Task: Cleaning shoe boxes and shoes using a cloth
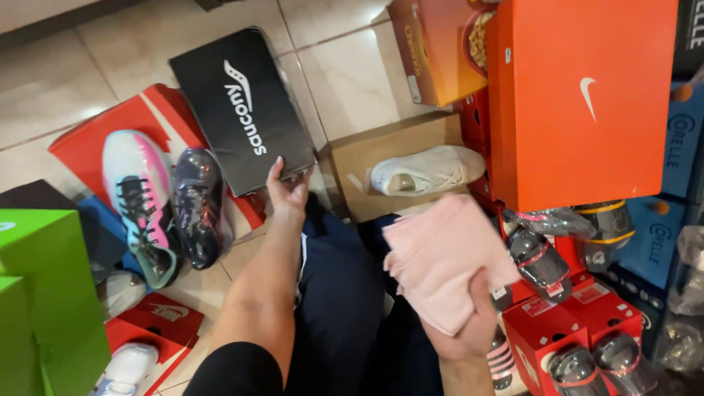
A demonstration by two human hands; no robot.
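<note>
Left hand [287, 192]: grip closed on the near edge of a black rectangular cardboard shoebox lid [242, 110], thumb on top, fingers under. Lid held tilted above the floor, at centre-left of the scene.

Right hand [469, 323]: grip clamped on a soft pale pink folded cloth [440, 257], fingers wrapped over its near edge. Cloth held up near centre, over the dark blue trousers [345, 293].

Left of the lid: a white, pink and teal running shoe [139, 198] and a dark plastic-wrapped shoe [198, 205], side by side on an open red shoebox [99, 132].

Far of the cloth: a white sneaker [425, 170] resting on a brown cardboard box [381, 147].

Right: a tall orange shoebox [579, 103], with small red boxes [550, 323] and wrapped dark shoes [539, 260] below it.

Near left: a bright green box [48, 293]. Beige tiled floor [110, 51] beyond.
</note>
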